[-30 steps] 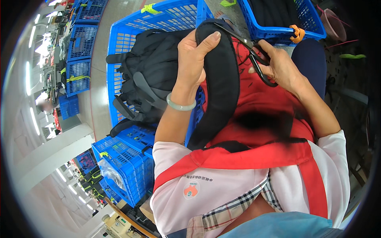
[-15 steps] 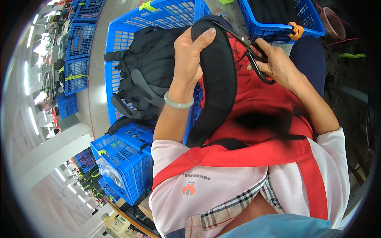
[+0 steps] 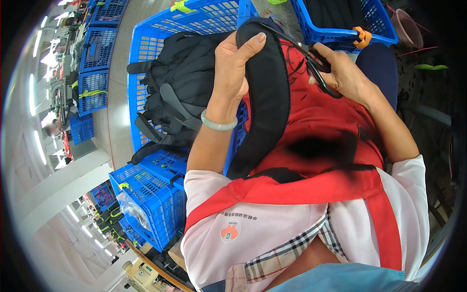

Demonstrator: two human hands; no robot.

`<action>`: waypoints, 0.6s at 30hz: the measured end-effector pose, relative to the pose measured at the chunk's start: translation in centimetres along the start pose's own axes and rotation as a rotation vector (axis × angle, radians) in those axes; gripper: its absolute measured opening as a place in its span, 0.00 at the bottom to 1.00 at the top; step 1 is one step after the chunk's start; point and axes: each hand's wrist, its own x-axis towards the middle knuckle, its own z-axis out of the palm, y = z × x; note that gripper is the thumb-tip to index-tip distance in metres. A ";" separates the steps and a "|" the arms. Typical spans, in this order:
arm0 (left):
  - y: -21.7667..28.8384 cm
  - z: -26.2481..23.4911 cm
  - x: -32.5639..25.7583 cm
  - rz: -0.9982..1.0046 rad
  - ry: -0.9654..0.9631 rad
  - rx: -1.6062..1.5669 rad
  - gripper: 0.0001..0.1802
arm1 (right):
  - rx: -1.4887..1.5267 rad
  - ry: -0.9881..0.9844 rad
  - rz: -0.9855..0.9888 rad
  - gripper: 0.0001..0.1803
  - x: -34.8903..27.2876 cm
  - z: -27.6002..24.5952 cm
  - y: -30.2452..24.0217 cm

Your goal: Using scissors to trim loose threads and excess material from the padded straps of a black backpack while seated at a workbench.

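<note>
Left hand [image 3: 233, 63] has a black padded strap [image 3: 269, 80] pinched near its rounded top end, thumb flat on the front and the other fingers mostly tucked behind. Right hand [image 3: 344, 73] is wrapped around the dark handles of a pair of scissors [image 3: 327, 86], with the blades pointing up and left to the strap's top edge. Can't really tell if the tips are touching it or just beside it. The blades look close together, fwiw.

The strap hangs in a curve from the left hand down in front of a red apron [image 3: 323, 119], which has a bunch of dark thread bits [image 3: 296, 80] on it. There's a pale green bangle [image 3: 219, 124] on the left wrist.

Further out, a big blue basket [image 3: 137, 114] sits on the left, piled with more black straps [image 3: 187, 73]. Another blue basket [image 3: 318, 36] is up top right with an orange tie [image 3: 362, 37] on its rim and a small pink basket [image 3: 407, 30] next to it. Lower left: a blue crate [image 3: 168, 214] and a clear plastic bag [image 3: 134, 209].
</note>
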 end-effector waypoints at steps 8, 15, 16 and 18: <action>-0.3 -0.1 0.0 0.001 0.003 0.030 0.08 | -0.029 0.052 -0.114 0.30 0.5 -0.2 1.2; -0.8 0.2 0.3 -0.020 -0.025 0.055 0.08 | -0.178 0.101 -0.155 0.30 0.8 -1.2 1.5; -0.9 0.2 0.3 -0.031 -0.021 0.054 0.08 | -0.195 0.069 -0.115 0.30 0.8 -1.6 1.4; -1.1 0.0 0.2 -0.042 -0.014 0.053 0.08 | -0.207 0.078 -0.128 0.30 0.4 -1.9 0.7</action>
